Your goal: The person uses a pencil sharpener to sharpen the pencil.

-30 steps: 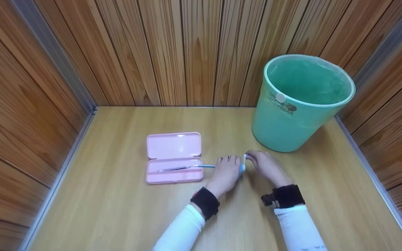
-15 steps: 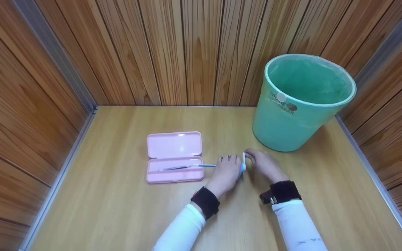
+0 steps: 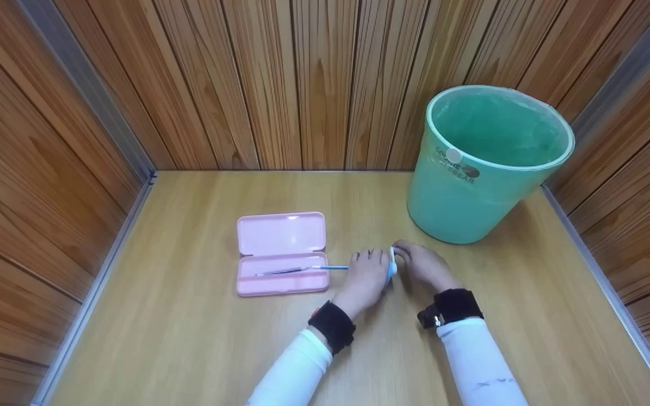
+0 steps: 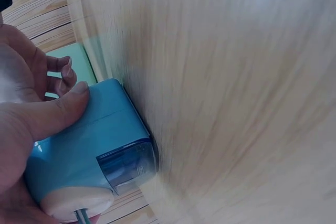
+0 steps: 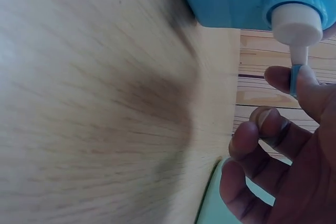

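A blue pencil sharpener (image 4: 94, 135) with a hand crank stands on the table, and my left hand (image 3: 366, 276) grips it from above, thumb along its side. A blue pencil (image 3: 333, 268) sticks out of its left end and reaches toward the open pink pencil case (image 3: 281, 234). On the sharpener's other end, my right hand (image 3: 427, 267) pinches the knob of the white crank (image 5: 298, 53) between thumb and forefinger; its other fingers are loosely curled. A thin dark pen-like item (image 3: 285, 272) lies across the case's lower half. My left hand hides most of the sharpener in the head view.
A green lined trash bin (image 3: 460, 208) stands behind and to the right of my right hand. Wood-plank walls (image 3: 325, 84) enclose the back and both sides of the table (image 3: 189, 338).
My right hand has shifted slightly left and the crank's upper end has moved left with it. My left hand, the sharpener and the pencil case stay in place.
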`<state>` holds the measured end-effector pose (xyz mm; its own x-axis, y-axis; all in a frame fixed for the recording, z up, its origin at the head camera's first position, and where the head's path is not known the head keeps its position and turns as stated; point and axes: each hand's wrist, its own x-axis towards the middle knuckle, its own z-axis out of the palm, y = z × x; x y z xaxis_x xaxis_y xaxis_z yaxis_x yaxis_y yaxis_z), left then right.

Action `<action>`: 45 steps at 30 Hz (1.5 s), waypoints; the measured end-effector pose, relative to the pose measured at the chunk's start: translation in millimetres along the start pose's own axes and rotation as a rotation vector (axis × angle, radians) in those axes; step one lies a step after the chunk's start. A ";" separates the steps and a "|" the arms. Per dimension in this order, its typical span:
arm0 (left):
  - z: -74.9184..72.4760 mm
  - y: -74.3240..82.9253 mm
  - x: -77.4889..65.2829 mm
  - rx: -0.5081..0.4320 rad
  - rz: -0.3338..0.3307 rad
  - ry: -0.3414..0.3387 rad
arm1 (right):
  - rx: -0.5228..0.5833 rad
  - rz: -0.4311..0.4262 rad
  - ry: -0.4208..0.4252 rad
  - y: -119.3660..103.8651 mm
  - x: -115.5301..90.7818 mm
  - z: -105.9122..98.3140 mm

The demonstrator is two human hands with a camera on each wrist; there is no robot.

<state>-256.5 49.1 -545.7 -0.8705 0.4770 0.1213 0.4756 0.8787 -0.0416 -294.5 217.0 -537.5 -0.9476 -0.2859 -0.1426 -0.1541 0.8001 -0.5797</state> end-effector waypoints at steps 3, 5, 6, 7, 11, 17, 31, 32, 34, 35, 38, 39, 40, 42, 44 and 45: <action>0.7 0.6 0.2 0.008 0.003 -0.005 | 0.014 0.018 -0.020 2.2 0.6 2.2; 0.4 0.8 0.5 -0.013 -0.004 -0.018 | 0.026 0.031 -0.029 2.6 1.1 2.7; 0.0 0.8 0.7 -0.023 -0.008 -0.023 | 0.023 0.034 -0.029 2.5 1.5 2.7; -0.2 0.8 0.9 -0.033 -0.012 -0.025 | 0.025 0.044 -0.029 2.2 1.8 2.5; -0.6 1.1 0.7 -0.037 -0.007 -0.011 | 0.003 0.081 -0.044 2.4 1.3 3.6; -1.5 1.5 0.9 -0.032 -0.011 -0.004 | -0.125 0.053 -0.083 3.3 -1.5 9.0; -0.7 1.8 1.0 0.012 -0.039 0.065 | -0.192 -0.027 -0.033 -5.1 -12.8 15.0; -0.4 2.3 0.5 0.017 -0.040 0.074 | -0.197 -0.034 -0.026 -5.4 -14.0 15.6; -0.6 3.2 -0.2 0.016 -0.044 0.069 | -0.193 -0.038 -0.027 -6.2 -16.8 17.1; -0.9 3.6 -0.4 0.012 -0.047 0.058 | -0.192 -0.042 -0.030 -6.4 -18.5 17.7; -1.2 4.6 -0.5 0.000 -0.052 0.031 | -0.180 -0.027 -0.036 -7.5 -23.3 19.8; -1.6 4.8 -0.3 -0.006 -0.054 0.022 | -0.177 -0.025 -0.036 -8.2 -25.0 20.2; -1.6 5.1 -0.1 -0.009 -0.055 0.016 | -0.169 -0.020 -0.036 -8.9 -26.6 20.6; -1.6 5.5 0.1 -0.013 -0.055 0.010 | -0.157 -0.018 -0.031 -10.6 -29.6 21.5; -1.1 5.6 0.1 -0.012 -0.056 0.012 | -0.155 -0.032 -0.030 -12.2 -32.5 22.1; -1.0 5.6 0.1 -0.010 -0.056 0.012 | -0.161 -0.046 -0.028 -13.0 -33.9 22.4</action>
<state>-253.8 54.0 -545.0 -0.8941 0.4268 0.1355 0.4276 0.9036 -0.0250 -254.1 204.4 -543.1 -0.9307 -0.3367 -0.1431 -0.2418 0.8596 -0.4502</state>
